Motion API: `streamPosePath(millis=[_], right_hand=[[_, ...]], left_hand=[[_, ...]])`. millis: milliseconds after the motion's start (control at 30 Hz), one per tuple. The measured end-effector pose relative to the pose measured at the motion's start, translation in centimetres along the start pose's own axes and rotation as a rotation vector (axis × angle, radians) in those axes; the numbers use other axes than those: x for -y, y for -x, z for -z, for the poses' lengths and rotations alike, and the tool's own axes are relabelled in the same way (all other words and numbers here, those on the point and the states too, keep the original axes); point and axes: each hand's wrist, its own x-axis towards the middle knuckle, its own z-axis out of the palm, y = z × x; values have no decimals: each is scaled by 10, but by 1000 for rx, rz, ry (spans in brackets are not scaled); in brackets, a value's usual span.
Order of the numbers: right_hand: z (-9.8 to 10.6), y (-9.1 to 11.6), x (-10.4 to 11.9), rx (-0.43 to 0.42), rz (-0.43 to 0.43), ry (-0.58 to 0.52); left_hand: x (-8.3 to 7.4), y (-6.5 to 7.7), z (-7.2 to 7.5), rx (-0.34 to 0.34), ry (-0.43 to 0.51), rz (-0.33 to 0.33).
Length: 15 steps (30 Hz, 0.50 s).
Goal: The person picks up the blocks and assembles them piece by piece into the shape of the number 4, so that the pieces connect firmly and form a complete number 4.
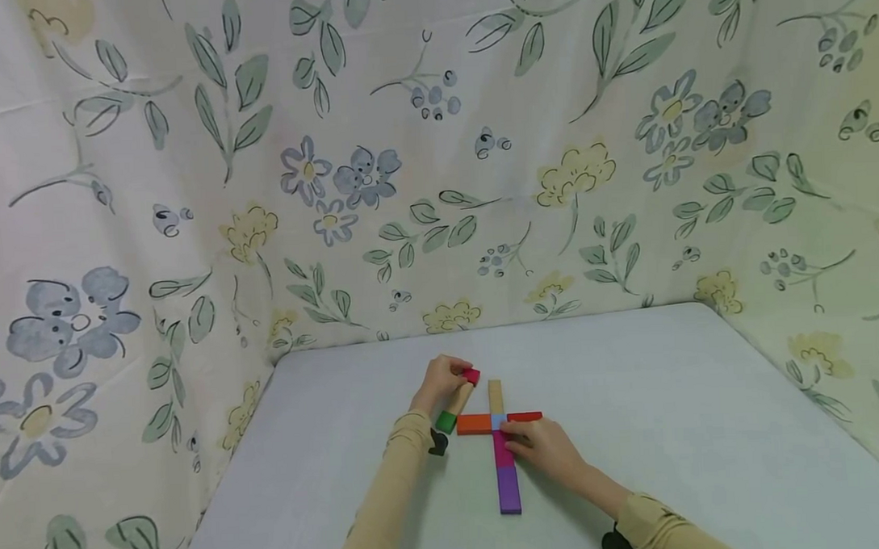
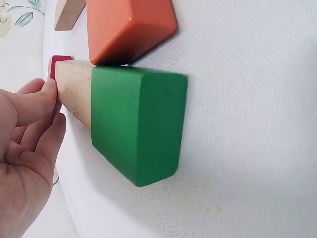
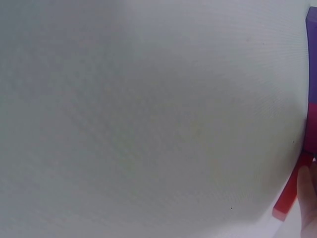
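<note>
My left hand pinches a small red block at the far end of a short row. In that row a plain wooden block joins a green block, nearest the wrist. Beside the green block lies an orange block, part of a cross of blocks. A light blue block forms its centre, with a plain wooden block beyond it. My right hand rests its extended fingertips by the centre, touching the red bar and the magenta block. A purple block ends the near arm.
The blocks lie on a white-covered table. A floral cloth hangs behind it and at both sides. Dark wrist straps show on both sleeves.
</note>
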Motion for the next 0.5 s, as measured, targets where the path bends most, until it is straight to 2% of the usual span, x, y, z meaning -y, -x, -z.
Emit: streamPosePath(millis=[33,67,167,267,300,500], right_hand=[[0,0,0,0,0,1],[0,0,0,-2,2,5],[1,-1,1,-1,-5,10],[1,-1,0,2,-13,4],[1,-1,0,6,-15,2],[-1,0,-1,5,-7,-11]], left_hand=[[1,-1,0,3,0,1],[4,-3,0,2,-1,-28],[7,-6,-1,5,6,-25],[8,-6,-2,-1,19,-14],[5,-4,-2,-2,26,16],[3,0,-5,-49,-17,26]])
